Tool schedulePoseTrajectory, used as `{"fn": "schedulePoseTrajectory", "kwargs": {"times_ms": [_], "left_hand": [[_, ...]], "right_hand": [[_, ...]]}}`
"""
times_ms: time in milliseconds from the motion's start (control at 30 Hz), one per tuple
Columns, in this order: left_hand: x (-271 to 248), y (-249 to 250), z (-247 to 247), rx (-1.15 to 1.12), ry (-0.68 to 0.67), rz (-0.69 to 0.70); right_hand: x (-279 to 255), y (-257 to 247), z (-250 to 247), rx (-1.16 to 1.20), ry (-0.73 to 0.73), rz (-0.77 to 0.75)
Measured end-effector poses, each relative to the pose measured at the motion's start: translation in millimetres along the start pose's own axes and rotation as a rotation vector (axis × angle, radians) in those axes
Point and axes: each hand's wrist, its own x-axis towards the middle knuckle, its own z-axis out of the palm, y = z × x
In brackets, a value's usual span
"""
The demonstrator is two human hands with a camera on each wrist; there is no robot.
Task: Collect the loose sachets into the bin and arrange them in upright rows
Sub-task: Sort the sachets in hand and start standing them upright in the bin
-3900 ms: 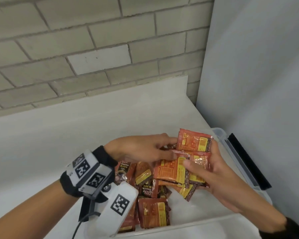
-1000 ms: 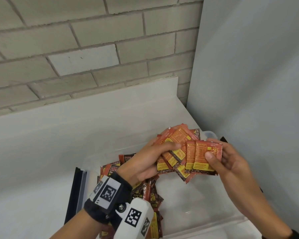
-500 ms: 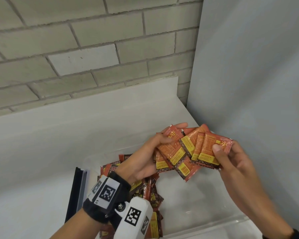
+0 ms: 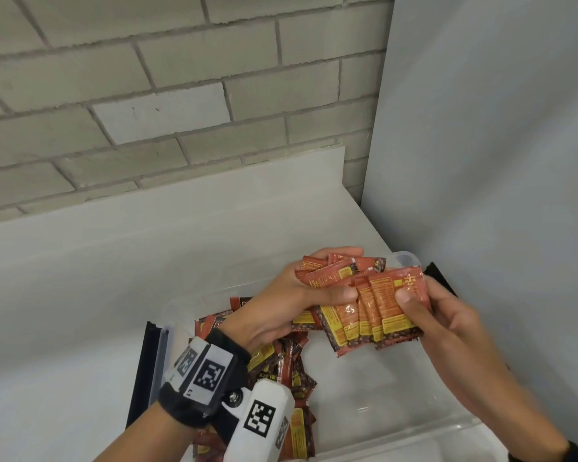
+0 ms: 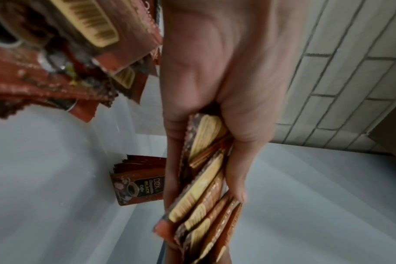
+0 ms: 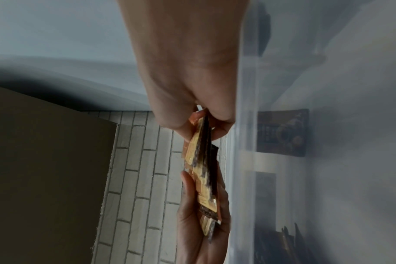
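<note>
Both hands hold one fanned bunch of red-and-yellow sachets [image 4: 364, 311] above the clear plastic bin [image 4: 414, 425]. My left hand [image 4: 301, 295] grips the bunch's left side, thumb on top, fingers behind; the left wrist view shows the sachets [image 5: 206, 200] edge-on between its fingers. My right hand [image 4: 424, 308] pinches the right side, thumb on the front sachet; in the right wrist view the bunch [image 6: 203, 169] hangs between both hands. A heap of loose sachets [image 4: 281, 365] lies in the bin's left part, partly hidden by my left wrist.
The bin sits on a white counter [image 4: 80, 295] in a corner, a brick wall [image 4: 147, 95] behind and a grey panel [image 4: 481, 161] at the right. Black handles [image 4: 141, 368] flank the bin. Some sachets stand at the bin's wall [image 5: 140, 180].
The bunch has come lower and its sachets have swung from a wide tilted fan to nearly upright, closer together. Both hands kept hold of it.
</note>
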Motion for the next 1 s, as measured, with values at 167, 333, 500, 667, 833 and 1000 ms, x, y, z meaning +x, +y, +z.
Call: {"fn": "schedulePoseTrajectory", "kwargs": {"times_ms": [167,333,500,667,833,1000], "left_hand": [[-0.3,0.0,0.7,0.038,0.006,-0.009],[-0.7,0.3,-0.6,-0.052,-0.008,0.001],[-1.2,2.6,-6.1,-0.116,0.006,0.043],[-0.1,2.7,-3.1,0.005,0.102,0.048],[0.2,1.5,0.5,-0.03,0.114,0.065],[1.5,0.1,-0.6,-0.197,0.121,0.088]], "right_hand": [[-1.0,-0.7,-0.5,-0.053,-0.03,0.075],[-0.2,1.7,-0.3,-0.052,-0.032,0.092],[0.5,6.3,-1.3,0.009,-0.03,0.076],[1.3,1.5,1.5,0.013,0.0,0.068],[2.4,3.1,0.4,0.033,0.012,0.024],[3.0,2.7,-1.1,0.097,-0.025,0.047]]}}
